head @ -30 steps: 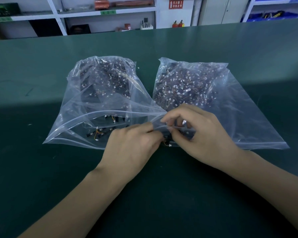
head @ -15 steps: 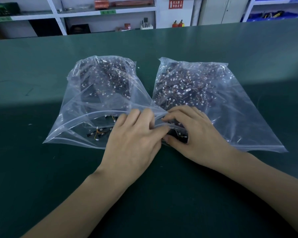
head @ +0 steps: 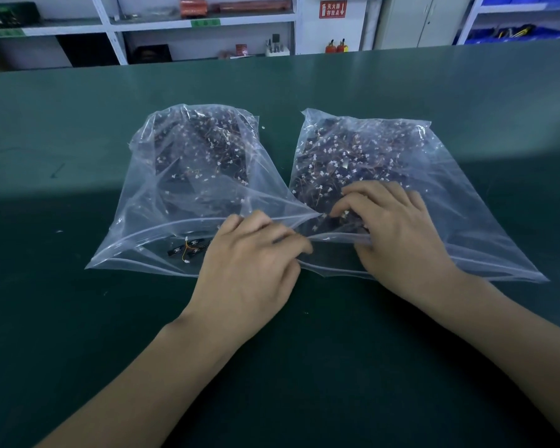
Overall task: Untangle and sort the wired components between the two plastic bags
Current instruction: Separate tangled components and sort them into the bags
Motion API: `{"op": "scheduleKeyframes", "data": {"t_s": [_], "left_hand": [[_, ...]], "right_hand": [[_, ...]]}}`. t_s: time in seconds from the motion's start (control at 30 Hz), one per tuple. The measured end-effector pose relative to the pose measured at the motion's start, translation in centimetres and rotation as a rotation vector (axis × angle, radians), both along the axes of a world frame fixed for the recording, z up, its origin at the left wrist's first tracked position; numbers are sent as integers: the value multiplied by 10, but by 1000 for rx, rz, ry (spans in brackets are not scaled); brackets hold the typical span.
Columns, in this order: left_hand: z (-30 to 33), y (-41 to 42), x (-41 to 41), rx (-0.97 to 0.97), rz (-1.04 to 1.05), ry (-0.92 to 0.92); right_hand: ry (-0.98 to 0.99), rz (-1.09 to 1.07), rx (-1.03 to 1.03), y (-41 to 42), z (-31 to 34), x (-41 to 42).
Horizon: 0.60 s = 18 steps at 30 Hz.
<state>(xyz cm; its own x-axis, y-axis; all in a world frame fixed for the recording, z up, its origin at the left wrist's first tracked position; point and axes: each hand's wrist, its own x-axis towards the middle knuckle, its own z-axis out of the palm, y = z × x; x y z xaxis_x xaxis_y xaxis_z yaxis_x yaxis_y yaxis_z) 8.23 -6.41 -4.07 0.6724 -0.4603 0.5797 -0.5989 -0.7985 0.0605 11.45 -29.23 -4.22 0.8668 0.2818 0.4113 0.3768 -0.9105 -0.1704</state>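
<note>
Clear plastic crinkles under both my hands. My left hand (head: 249,263) rests at the mouth of the left bag (head: 162,202), fingers bent over the opening's edge near the middle seam; whether they actually pinch the film I cannot tell, as the fingertips blur. My right hand (head: 392,234) is pushed into the mouth of the right bag (head: 466,202), fingers curled down among the wired components (head: 346,156) heaped there, though I cannot tell if any piece is caught between them. The two bags lie side by side on the green table (head: 78,334), their near corners touching between my hands. A second dark mass of components (head: 204,153) fills the far end of the left bag, and a few loose pieces with yellow wires (head: 188,250) lie near its opening, just beside my left hand.
</note>
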Motion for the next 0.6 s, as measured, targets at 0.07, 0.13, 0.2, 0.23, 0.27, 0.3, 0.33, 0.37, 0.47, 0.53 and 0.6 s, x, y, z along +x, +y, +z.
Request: {"op": "scheduleKeyframes", "data": {"t_s": [0.07,0.13,0.2,0.23,0.27,0.3,0.33,0.37,0.47,0.53,0.6], "left_hand": [[4,2,-5,-81,20,59],[9,8,-9,-148,69,120],[13,15,-10,-170,112,125],[14,18,-9,-168,141,114],[16,20,-9,-162,183,110],[18,22,-8,-154,229,118],[19,24,-7,-146,272,133],[19,26,-5,-140,303,147],[20,34,1,-83,338,118],[20,42,6,0,386,122],[18,49,10,54,489,212]], "right_hand": [[14,7,4,-1,1,0],[45,28,26,0,1,-2],[69,51,41,2,1,-4],[75,62,51,3,1,-5],[79,73,64,4,1,-7],[81,84,76,6,2,-8],[84,97,87,7,3,-9],[87,111,98,8,4,-11],[94,150,120,11,6,-15],[91,174,128,13,6,-18],[89,195,140,14,6,-20]]}}
